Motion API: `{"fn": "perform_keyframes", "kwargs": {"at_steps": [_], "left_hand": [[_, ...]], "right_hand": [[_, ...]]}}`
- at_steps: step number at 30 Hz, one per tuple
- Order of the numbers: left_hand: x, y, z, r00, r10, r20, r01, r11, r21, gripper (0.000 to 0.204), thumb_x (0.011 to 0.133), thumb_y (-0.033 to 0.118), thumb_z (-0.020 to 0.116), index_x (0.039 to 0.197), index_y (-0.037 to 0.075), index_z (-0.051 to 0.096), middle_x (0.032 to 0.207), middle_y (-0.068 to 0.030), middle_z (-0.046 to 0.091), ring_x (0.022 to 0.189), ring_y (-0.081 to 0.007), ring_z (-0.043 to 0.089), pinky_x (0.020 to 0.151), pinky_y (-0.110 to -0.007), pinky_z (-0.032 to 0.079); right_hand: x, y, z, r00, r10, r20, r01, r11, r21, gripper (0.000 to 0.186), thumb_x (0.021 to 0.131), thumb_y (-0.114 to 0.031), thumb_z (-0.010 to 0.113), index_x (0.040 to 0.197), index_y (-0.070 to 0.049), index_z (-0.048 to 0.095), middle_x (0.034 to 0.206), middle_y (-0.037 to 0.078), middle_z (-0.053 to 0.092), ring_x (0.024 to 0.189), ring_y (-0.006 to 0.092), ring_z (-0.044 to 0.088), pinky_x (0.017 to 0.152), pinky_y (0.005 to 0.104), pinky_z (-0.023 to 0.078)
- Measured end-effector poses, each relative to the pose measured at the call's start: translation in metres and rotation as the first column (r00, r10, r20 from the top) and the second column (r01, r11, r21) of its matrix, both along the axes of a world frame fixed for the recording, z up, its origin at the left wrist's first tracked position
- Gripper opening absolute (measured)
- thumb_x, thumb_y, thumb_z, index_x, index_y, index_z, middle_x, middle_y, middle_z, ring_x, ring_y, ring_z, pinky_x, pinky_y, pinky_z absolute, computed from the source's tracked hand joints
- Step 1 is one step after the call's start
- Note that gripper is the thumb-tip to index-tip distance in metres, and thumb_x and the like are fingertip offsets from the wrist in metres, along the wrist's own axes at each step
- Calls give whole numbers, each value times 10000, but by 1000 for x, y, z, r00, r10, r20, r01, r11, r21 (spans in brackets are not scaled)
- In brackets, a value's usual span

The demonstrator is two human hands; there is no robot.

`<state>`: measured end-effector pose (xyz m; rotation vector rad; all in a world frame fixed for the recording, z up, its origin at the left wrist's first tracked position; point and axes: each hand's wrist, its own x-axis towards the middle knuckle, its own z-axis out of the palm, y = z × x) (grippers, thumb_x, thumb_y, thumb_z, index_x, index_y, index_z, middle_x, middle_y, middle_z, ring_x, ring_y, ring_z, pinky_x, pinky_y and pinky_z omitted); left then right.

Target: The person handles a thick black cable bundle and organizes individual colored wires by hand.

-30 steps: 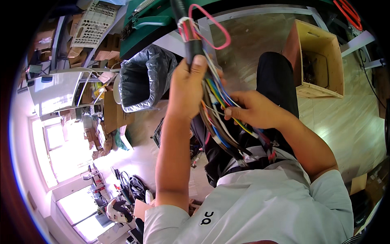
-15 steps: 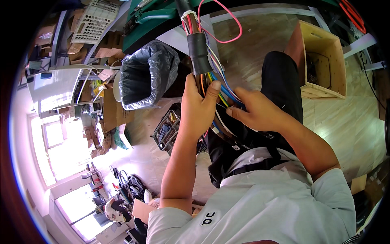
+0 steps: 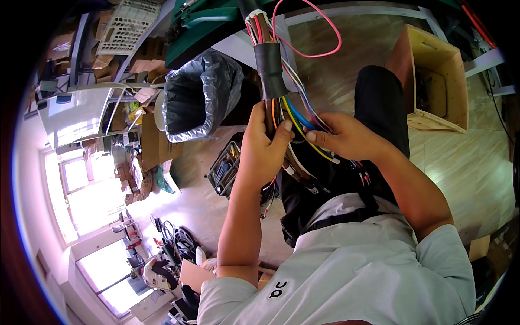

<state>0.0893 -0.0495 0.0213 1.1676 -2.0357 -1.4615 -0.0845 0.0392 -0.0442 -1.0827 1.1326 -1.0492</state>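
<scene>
A thick black cable comes down from the top, its bundle of coloured wires running through a wide black sleeve [image 3: 270, 70]. Below that sleeve the wires fan out between my hands. My left hand [image 3: 264, 149] is closed around the brown and orange wires [image 3: 274, 114], thumb on top. My right hand [image 3: 344, 135] pinches blue and grey-violet wires [image 3: 303, 118] between thumb and fingers. A yellow-green wire [image 3: 298, 127] runs between the hands, its pale tip below my right fingers. Red-tipped wire ends [image 3: 365, 176] hang over my lap. A pink wire [image 3: 338, 40] loops out above the sleeve.
A bin with a grey liner [image 3: 203, 97] stands to the left, with a tool tray [image 3: 226, 168] on the floor below it. An open wooden box [image 3: 441, 116] sits at the right. Overhead is the edge of a green-topped bench [image 3: 197, 32]. Shelves with cardboard boxes line the far left.
The yellow-green wire has come apart from the blue ones, and its tip now shows below my right hand. Red-tipped ends have come into sight over my lap. Both hands keep their grip.
</scene>
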Motion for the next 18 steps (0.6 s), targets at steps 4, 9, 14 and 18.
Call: {"fn": "perform_keyframes", "kwargs": {"at_steps": [4, 9, 14, 18], "left_hand": [[2, 2, 2, 998, -17, -63, 21, 998, 62, 299, 945, 49, 543, 1219, -35, 455, 1003, -70, 601, 875, -119, 594, 791, -270, 493], [1, 11, -10, 975, 80, -209, -105, 988, -115, 334, 927, -13, 539, 1234, -32, 409, 1132, -120, 588, 969, -134, 594, 832, -271, 493], [6, 20, -10, 970, 171, -175, -207, 956, -209, 269, 898, -27, 573, 1119, -24, 421, 1082, -162, 621, 909, -142, 623, 792, -264, 511], [4, 25, 3, 968, 238, -82, -251, 927, -279, 186, 880, 8, 625, 1012, -33, 501, 1012, -138, 644, 812, -137, 630, 735, -274, 526]], "right_hand": [[12, 2, -7, 895, -414, -167, 367, 895, -252, 339, 893, -223, 686, 1119, 6, 579, 976, 96, 605, 862, 191, 575, 747, 321, 472], [20, 7, 17, 621, -675, -399, 292, 672, -681, 274, 791, -127, 715, 1036, -47, 624, 1036, 157, 600, 923, 359, 595, 800, 398, 486], [40, 11, 16, 782, -518, -347, 258, 775, -577, 186, 799, -135, 703, 953, -59, 632, 903, 111, 600, 819, 322, 599, 722, 400, 493], [53, 13, 13, 804, -447, -392, 223, 838, -498, 163, 794, -152, 712, 894, -67, 616, 829, 94, 590, 779, 316, 594, 685, 413, 489]]}}
